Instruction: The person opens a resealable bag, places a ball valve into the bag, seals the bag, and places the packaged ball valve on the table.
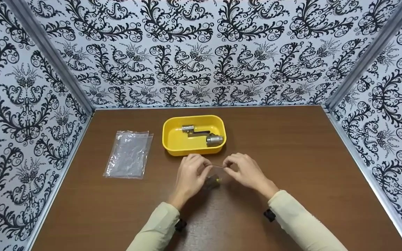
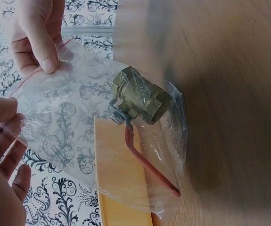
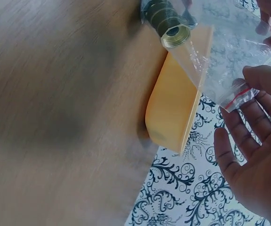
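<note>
Between the two hands hangs a clear zip bag [image 2: 64, 110] with a red strip along its top edge. Inside it, near the bottom, lies a brass ball valve [image 2: 137, 96] with a red lever handle [image 2: 147, 162]. My left hand [image 1: 190, 176] pinches one top corner of the bag between thumb and fingers. The opposite corner is pinched by my right hand [image 1: 246, 170], thumb over the red strip. In the right wrist view, the valve's threaded opening faces the camera through the plastic.
Beyond the hands stands a yellow tray [image 1: 173, 151], holding a small metal valve [image 1: 187, 128] with a dark lever and a thicker metal fitting [image 1: 215, 140]. To its left, clear zip bags [image 1: 127, 155] lie flat on the brown table [image 1: 309, 150]. Patterned walls [image 1: 201, 52] enclose the back and sides.
</note>
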Demonstrator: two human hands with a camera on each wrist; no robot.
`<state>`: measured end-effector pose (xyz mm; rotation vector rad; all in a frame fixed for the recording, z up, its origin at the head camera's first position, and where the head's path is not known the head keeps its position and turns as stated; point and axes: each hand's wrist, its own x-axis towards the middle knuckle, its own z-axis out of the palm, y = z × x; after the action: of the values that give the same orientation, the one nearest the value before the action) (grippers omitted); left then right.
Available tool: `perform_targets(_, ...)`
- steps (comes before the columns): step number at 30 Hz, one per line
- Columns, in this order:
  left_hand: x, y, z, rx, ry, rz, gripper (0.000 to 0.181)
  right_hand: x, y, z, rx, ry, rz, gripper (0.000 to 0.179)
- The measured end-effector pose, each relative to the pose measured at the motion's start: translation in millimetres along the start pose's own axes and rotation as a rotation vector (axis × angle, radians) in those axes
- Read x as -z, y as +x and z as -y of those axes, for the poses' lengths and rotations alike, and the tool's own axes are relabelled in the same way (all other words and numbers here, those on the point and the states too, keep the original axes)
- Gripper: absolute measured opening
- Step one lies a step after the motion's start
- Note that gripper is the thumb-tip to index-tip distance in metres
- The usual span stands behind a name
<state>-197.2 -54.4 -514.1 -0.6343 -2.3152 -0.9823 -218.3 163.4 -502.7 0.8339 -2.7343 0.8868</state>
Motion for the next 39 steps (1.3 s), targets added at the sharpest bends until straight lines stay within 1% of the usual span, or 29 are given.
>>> perform_targets(6,-0.5,0.3,-0.1,0.004,0.002,-0.007,0.008,-0.7,0.1,1.2,-0.001,-0.046,-0.025,0.009)
perform_targets(10,-0.3,0.3,0.7,0.017,0.001,-0.002,0.006,-0.4,0.0,3.4,0.022,-0.086,-0.061,0.009)
perform_targets(14,0.2,0.8,0.4,0.022,0.002,-0.008,0.006,-1.3,-0.5,3.6,0.049,-0.093,-0.100,0.009)
perform_targets(18,0.2,1.3,-0.1,0.035,-0.002,0.000,0.006,-1.5,-0.7,3.4,0.068,-0.095,-0.119,0.010)
perform_targets(21,0.0,1.0,0.1,0.049,-0.005,0.012,0.006,-0.3,-0.7,3.8,0.056,-0.076,-0.099,0.010)
perform_targets(23,0.0,0.9,0.2,0.055,-0.005,0.015,0.006,0.4,-0.7,4.2,0.037,-0.044,-0.072,0.010)
perform_targets(27,-0.1,1.1,-0.2,0.053,-0.004,0.016,0.006,1.1,-0.3,4.2,-0.015,0.049,-0.022,0.008)
perform_targets(31,-0.8,0.9,-0.5,0.046,-0.008,0.015,0.005,0.5,0.6,4.1,-0.050,0.119,-0.002,0.007)
perform_targets(34,-1.2,0.4,-0.8,0.045,-0.010,0.017,0.006,-0.8,0.8,3.6,-0.062,0.132,-0.002,0.008)
perform_targets(37,-1.4,-0.1,-1.1,0.047,-0.011,0.022,0.006,-2.5,0.6,3.1,-0.064,0.117,-0.010,0.009)
perform_targets(39,-1.3,-0.2,-1.6,0.050,-0.014,0.026,0.006,-3.6,0.3,2.7,-0.053,0.090,-0.027,0.009)
